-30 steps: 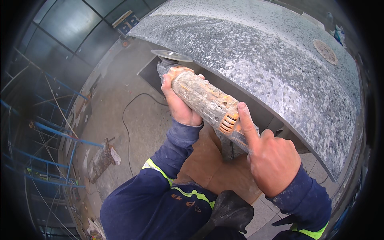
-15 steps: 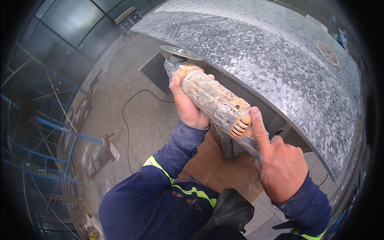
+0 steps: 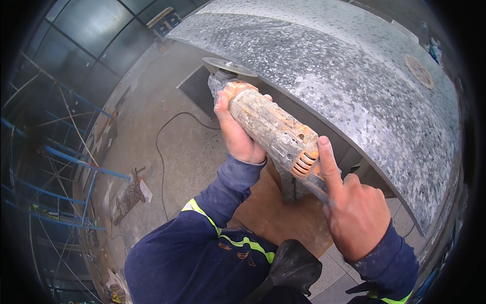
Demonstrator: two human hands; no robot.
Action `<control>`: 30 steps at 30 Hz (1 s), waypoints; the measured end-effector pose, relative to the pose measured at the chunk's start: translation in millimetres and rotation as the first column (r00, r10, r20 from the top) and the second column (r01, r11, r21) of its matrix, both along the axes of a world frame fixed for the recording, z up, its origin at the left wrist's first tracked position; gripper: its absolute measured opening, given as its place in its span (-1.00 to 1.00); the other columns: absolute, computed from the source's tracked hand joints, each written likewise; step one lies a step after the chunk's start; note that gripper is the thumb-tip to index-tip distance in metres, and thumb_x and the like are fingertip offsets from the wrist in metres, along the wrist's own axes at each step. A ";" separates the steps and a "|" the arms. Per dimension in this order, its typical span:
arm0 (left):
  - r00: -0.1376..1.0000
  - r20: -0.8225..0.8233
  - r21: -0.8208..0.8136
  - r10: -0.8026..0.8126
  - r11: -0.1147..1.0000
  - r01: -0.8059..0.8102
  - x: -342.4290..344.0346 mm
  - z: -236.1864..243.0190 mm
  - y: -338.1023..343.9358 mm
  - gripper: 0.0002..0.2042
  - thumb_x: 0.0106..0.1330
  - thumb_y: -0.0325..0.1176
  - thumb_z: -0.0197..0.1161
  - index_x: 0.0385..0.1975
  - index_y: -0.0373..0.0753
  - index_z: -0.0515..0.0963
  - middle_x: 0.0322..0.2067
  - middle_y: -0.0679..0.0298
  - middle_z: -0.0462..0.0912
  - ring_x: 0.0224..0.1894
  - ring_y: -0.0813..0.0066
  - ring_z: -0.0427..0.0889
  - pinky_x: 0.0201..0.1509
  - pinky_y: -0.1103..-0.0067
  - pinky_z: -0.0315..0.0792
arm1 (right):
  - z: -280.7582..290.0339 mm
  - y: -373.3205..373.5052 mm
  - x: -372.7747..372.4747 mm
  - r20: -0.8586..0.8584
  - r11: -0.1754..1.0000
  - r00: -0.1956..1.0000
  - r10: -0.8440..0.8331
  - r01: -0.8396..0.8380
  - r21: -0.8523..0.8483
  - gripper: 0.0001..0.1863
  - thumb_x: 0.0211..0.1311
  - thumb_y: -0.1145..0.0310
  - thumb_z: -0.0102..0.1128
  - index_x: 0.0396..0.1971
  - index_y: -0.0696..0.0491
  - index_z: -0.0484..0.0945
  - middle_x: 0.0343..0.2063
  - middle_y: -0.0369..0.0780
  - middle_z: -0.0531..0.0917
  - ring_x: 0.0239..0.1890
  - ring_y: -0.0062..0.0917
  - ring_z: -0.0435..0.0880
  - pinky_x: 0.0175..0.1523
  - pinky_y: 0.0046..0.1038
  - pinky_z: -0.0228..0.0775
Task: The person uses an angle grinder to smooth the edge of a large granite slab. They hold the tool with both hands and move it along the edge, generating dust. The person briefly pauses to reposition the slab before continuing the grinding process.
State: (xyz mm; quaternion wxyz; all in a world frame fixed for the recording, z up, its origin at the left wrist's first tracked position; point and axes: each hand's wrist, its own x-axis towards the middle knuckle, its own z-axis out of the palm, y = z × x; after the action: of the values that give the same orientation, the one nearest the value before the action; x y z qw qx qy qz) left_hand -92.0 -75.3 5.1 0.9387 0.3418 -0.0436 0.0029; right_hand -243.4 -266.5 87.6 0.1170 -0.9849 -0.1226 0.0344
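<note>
An orange angle grinder (image 3: 268,124), caked in pale dust, is held in both hands. My left hand (image 3: 238,134) wraps round its front body just behind the head. My right hand (image 3: 354,207) grips the rear handle, its index finger laid along the back of the housing. The grinder's thin disc (image 3: 229,66) lies nearly flat at the edge of a grey speckled stone slab (image 3: 324,86). Whether the disc touches the slab's edge I cannot tell. My left fingertips are mostly hidden behind the tool.
A black cable (image 3: 158,147) loops over the dusty floor. Brown cardboard (image 3: 283,223) lies below the grinder. Blue scaffold bars (image 3: 76,159) stand at the left, near a dusty block (image 3: 129,197). A round pale disc (image 3: 419,71) rests on the slab's right part.
The slab and the things round it have shifted very slightly in the picture. My grip on the angle grinder is the same.
</note>
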 end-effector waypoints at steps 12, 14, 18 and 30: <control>1.000 0.001 0.000 0.030 1.000 -0.030 38.1 -6.8 21.2 -0.37 0.38 0.32 -0.07 -0.09 -0.23 0.46 -0.27 0.05 0.60 -0.22 0.18 0.63 -0.12 0.28 0.58 | -5.6 14.7 32.7 0.122 0.998 0.990 0.070 -0.070 -0.010 -0.16 0.18 0.43 0.13 0.49 0.07 0.04 -0.62 -0.05 0.56 -0.66 -0.27 0.62 -0.53 -0.27 0.51; 1.000 0.004 -0.012 0.022 1.000 -0.022 42.8 -9.1 21.6 -0.38 0.37 0.32 -0.03 -0.08 -0.23 0.46 -0.26 0.05 0.60 -0.22 0.18 0.63 -0.10 0.28 0.57 | -3.9 17.1 36.1 0.120 0.997 0.990 0.071 -0.069 -0.021 -0.16 0.19 0.42 0.13 0.48 0.10 0.04 -0.61 -0.05 0.58 -0.64 -0.27 0.63 -0.51 -0.27 0.52; 0.998 0.037 0.008 0.052 0.999 -0.052 51.6 -9.7 36.4 -0.39 0.38 0.30 -0.03 -0.09 -0.23 0.46 -0.27 0.06 0.59 -0.22 0.18 0.62 -0.11 0.27 0.57 | -13.4 24.8 48.8 0.158 0.995 0.983 0.092 -0.096 0.020 -0.10 0.13 0.47 0.13 0.50 0.08 -0.02 -0.61 -0.06 0.58 -0.62 -0.22 0.62 -0.48 -0.24 0.49; 0.996 0.084 -0.010 0.042 0.999 -0.042 86.4 -20.8 51.4 -0.49 0.43 0.20 -0.08 -0.16 -0.19 0.49 -0.31 0.20 0.59 -0.24 0.21 0.63 -0.15 0.28 0.56 | -18.9 37.6 71.6 0.223 0.992 0.968 0.116 -0.124 0.023 -0.11 0.13 0.51 0.10 0.48 0.18 -0.04 -0.61 -0.04 0.62 -0.58 -0.18 0.65 -0.44 -0.20 0.49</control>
State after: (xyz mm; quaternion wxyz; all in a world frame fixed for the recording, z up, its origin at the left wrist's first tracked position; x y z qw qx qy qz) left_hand -5.7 -23.9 -15.7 0.9371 0.3386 -0.0759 0.0372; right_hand -171.8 -228.9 68.7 0.1184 -0.9711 -0.1950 -0.0705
